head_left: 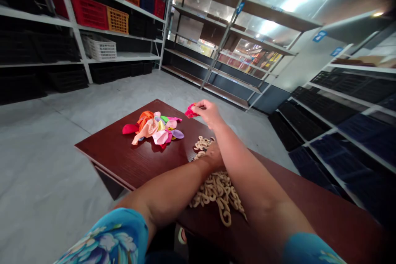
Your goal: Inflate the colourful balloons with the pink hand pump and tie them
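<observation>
My right hand [208, 112] is raised over the far edge of the table, thumb and fingers pinched on a small, crumpled pink-red piece [191, 111]; its kind is unclear. Below it, my left hand [215, 156] reaches into a heap of beige, curled, hook-like pieces [218, 189]. My right forearm crosses in front and partly covers that hand, so its fingers are mostly hidden. Left of both hands lies a loose pile of limp, coloured pieces like deflated balloons [159, 128], in orange, pink, yellow, green and purple.
Both piles rest on a dark red-brown table [117, 152]. Beyond the grey floor [55, 128], metal shelves hold red crates [88, 10], a yellow crate [117, 20] and a white basket [99, 47]. A tall rack [216, 49] stands behind; dark crates [334, 119] fill shelves on the right.
</observation>
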A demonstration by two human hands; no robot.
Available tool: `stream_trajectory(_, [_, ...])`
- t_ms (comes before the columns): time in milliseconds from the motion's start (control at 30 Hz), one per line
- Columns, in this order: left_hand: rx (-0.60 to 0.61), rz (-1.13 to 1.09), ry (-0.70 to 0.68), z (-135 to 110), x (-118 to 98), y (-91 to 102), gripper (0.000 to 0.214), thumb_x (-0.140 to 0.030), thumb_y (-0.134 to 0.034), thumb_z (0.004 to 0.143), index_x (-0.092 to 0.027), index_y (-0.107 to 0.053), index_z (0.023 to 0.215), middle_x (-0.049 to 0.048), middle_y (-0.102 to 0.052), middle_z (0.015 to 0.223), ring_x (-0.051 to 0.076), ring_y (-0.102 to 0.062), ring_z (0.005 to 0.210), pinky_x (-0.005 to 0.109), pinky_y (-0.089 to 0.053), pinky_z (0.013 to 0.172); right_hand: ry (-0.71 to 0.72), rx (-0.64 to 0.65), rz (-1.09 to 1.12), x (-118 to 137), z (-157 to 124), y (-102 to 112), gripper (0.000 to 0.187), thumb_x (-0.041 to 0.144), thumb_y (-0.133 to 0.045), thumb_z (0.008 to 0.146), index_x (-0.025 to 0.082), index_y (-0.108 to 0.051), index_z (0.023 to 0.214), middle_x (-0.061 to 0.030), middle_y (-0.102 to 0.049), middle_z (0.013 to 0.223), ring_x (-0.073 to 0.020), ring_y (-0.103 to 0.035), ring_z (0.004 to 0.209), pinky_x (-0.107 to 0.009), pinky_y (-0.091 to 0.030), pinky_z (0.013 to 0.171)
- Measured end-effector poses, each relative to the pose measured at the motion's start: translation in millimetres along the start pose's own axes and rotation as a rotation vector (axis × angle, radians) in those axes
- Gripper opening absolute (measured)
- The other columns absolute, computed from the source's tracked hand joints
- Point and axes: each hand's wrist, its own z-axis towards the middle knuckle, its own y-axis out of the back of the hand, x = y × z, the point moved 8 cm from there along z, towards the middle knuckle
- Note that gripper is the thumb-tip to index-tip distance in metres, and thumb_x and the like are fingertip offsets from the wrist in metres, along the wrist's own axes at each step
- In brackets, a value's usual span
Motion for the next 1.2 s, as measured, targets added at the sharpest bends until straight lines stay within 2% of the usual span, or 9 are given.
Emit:
stream_trajectory(233, [-0.202, 0.011, 0.002, -11.8, -6.4, 26.3, 0.050, -0.046, -0.026, 0.086, -0.014, -0.063, 0.085, 0.0131, -0.063, 0.086, 0.022, -0.057, 0.084, 0.034, -0.040, 0.077, -0.079, -0.283, 0.257, -10.8, -82.9, 112.2, 0.022, 0.023, -0.054, 0.066, 0.019, -0.052, 0.087, 0.0016, -0.059, 0.077, -0.0095, -0.053, 0.063, -0.024, -0.045, 0.057])
stream_trajectory(433, [-0.270, -0.118, 0.082, -17.3, 8.1, 37.7, 0.054, -0.065, -0.037, 0.074, -0.016, -0.058, 0.065, 0.0067, -0.059, 0.066, 0.018, -0.055, 0.068, 0.029, -0.037, 0.066, -0.106, -0.366, 0.274, -22.4, -127.9, 161.9, 0.028, 0.025, -0.053, 0.070, 0.020, -0.052, 0.097, 0.0000, -0.062, 0.081, -0.0097, -0.056, 0.065, -0.024, -0.045, 0.059])
stream_trajectory(567, [-0.428, -0.315, 0.085, -16.7, 20.1, 46.4, 0.051, -0.063, -0.053, 0.064, -0.015, -0.058, 0.080, 0.0069, -0.060, 0.077, 0.019, -0.054, 0.075, 0.031, -0.039, 0.070, -0.123, -0.271, 0.224, -12.8, -137.0, 163.5, 0.024, 0.028, -0.053, 0.073, 0.019, -0.054, 0.095, -0.0005, -0.063, 0.081, -0.0095, -0.056, 0.064, -0.024, -0.045, 0.060])
stream_trajectory(633, [-0.428, -0.521, 0.009, -13.5, 20.6, 42.3, 0.057, -0.057, -0.063, 0.059, -0.014, -0.056, 0.096, 0.0090, -0.060, 0.092, 0.021, -0.054, 0.084, 0.032, -0.040, 0.075, -0.113, -0.171, 0.191, -4.8, -138.1, 154.6, 0.022, 0.028, -0.053, 0.075, 0.019, -0.055, 0.095, -0.0006, -0.063, 0.083, -0.0100, -0.057, 0.068, -0.025, -0.046, 0.064])
stream_trajectory(700, [-0.340, -0.780, -0.053, -9.0, 18.8, 31.2, 0.061, -0.050, -0.068, 0.057, -0.014, -0.054, 0.105, 0.0088, -0.060, 0.098, 0.020, -0.055, 0.086, 0.032, -0.041, 0.077, -0.090, -0.064, 0.163, 2.5, -137.4, 142.0, 0.019, 0.027, -0.051, 0.077, 0.020, -0.056, 0.094, -0.0005, -0.064, 0.086, -0.0103, -0.057, 0.073, -0.026, -0.046, 0.069])
stream_trajectory(800, [-0.154, -1.157, -0.035, -5.0, 14.2, 10.2, 0.047, -0.041, -0.073, 0.056, -0.011, -0.059, 0.089, 0.0055, -0.062, 0.080, 0.017, -0.057, 0.073, 0.031, -0.043, 0.073, -0.049, 0.035, 0.098, 8.5, -133.9, 124.1, 0.018, 0.028, -0.048, 0.080, 0.022, -0.058, 0.094, -0.0001, -0.063, 0.088, -0.0104, -0.057, 0.076, -0.027, -0.047, 0.072])
stream_trajectory(967, [-0.004, -1.584, 0.099, -3.6, 10.6, -6.2, 0.032, -0.042, -0.065, 0.067, -0.012, -0.055, 0.074, -0.0009, -0.050, 0.050, 0.011, -0.052, 0.047, 0.024, -0.040, 0.048, -0.095, 0.012, 0.014, -7.2, -137.2, 114.7, 0.030, 0.033, -0.048, 0.081, 0.026, -0.053, 0.110, -0.0017, -0.062, 0.101, -0.0105, -0.058, 0.072, -0.029, -0.049, 0.068])
stream_trajectory(1067, [-0.118, -1.809, 0.204, 0.1, 28.5, -2.3, 0.034, -0.047, -0.059, 0.071, -0.014, -0.053, 0.078, -0.0064, -0.038, 0.044, 0.006, -0.039, 0.035, 0.019, -0.031, 0.038, -0.104, -0.039, -0.101, -24.5, -156.1, 127.5, 0.037, 0.036, -0.052, 0.079, 0.025, -0.050, 0.114, -0.0040, -0.058, 0.112, -0.0133, -0.057, 0.091, -0.032, -0.045, 0.082])
stream_trajectory(1200, [-0.482, -1.947, 0.392, -1.0, 74.0, 6.0, 0.030, -0.043, -0.060, 0.071, -0.016, -0.050, 0.078, -0.0093, -0.030, 0.044, 0.003, -0.029, 0.033, 0.016, -0.023, 0.036, -0.251, 0.229, -0.352, -64.9, -193.4, 130.7, 0.043, 0.039, -0.063, 0.070, 0.023, -0.055, 0.109, -0.0055, -0.061, 0.107, -0.0175, -0.057, 0.092, -0.033, -0.045, 0.078])
